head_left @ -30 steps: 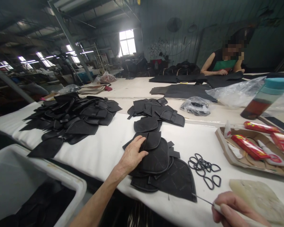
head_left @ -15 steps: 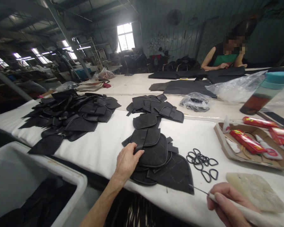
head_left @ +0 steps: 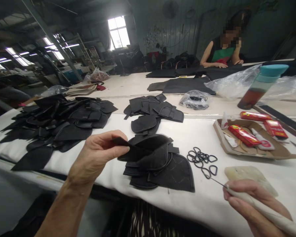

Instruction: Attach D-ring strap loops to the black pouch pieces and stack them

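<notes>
My left hand (head_left: 96,154) pinches the edge of a black fabric piece (head_left: 150,143) between thumb and fingers. That piece is raised and tilted, its near left side off the small stack of black sewn pieces (head_left: 177,174) under it. In my right hand (head_left: 251,194) is an awl (head_left: 263,209) with a pale handle. Its thin metal shaft points left, and the tip appears close to the nearest of several black D-rings (head_left: 198,161) loose on the white table. A pale, translucent block (head_left: 251,176) lies just behind my right hand.
A large heap of black pieces (head_left: 61,121) covers the table's left part; a smaller pile (head_left: 150,107) lies farther back. At right sit a cardboard tray (head_left: 220,140) with glue boxes and a tilted bottle (head_left: 263,85). A white bin (head_left: 46,176) stands front left. One person (head_left: 219,52) works opposite.
My left hand has lifted the top piece's edge up and to the left. The awl's tip has moved from the stack's corner to beside the D-rings. My view has shifted somewhat right.
</notes>
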`<state>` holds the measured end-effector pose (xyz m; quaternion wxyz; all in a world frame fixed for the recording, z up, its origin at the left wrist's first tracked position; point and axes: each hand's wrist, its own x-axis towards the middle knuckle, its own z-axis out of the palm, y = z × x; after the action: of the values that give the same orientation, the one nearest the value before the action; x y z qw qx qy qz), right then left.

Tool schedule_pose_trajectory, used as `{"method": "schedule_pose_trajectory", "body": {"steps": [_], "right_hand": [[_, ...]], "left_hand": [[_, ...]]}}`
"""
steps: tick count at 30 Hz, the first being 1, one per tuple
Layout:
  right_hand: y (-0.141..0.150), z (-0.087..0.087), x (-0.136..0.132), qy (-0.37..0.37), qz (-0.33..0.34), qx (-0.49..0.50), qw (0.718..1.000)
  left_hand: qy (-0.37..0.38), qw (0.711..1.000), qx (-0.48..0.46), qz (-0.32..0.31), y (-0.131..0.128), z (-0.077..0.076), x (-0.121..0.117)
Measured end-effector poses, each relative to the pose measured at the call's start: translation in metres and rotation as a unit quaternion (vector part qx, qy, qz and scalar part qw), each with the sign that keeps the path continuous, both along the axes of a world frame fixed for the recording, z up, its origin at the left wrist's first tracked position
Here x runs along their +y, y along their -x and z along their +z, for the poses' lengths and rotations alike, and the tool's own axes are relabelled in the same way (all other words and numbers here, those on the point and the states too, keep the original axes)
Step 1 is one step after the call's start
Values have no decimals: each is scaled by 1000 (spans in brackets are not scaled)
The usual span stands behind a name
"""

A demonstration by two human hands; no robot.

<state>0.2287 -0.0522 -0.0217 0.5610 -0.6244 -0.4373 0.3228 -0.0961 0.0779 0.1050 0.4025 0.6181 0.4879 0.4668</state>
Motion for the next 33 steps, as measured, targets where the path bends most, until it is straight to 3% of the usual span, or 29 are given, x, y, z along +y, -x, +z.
{"method": "schedule_pose_trajectory", "body": {"steps": [3, 5, 9, 11, 13, 15, 18, 22, 24, 33], "right_hand": [[-1, 14, -2, 21, -8, 31, 999], [-1, 20, -1, 45, -26, 55, 997], [0, 18, 5, 66, -54, 92, 992], [3, 15, 9, 58, -70, 53, 994], [9, 11, 12, 34, -64, -36, 997], [15, 7, 15, -12, -35, -151, 988], [22, -2, 21, -84, 5, -321, 943], [29, -12, 30, -71, 16, -541, 838], [32, -15, 34, -50, 23, -598, 799], [39, -12, 39, -58, 39, -651, 756]], "left_hand": [[75, 994, -84, -16, -4, 1, 4], [121, 987, -89, -47, -9, -5, 12], [207, 969, -3, -134, -32, -36, 25], [229, 963, 36, -139, -49, -56, 24], [192, 973, 88, -97, -65, -71, 19], [94, 985, 141, -26, -76, -80, 13], [-9, 982, 182, 50, -83, -84, 4], [61, 985, 160, 36, -84, -88, -4], [92, 987, 133, 17, -84, -92, -6], [87, 987, 135, 11, -79, -100, -10]]}}
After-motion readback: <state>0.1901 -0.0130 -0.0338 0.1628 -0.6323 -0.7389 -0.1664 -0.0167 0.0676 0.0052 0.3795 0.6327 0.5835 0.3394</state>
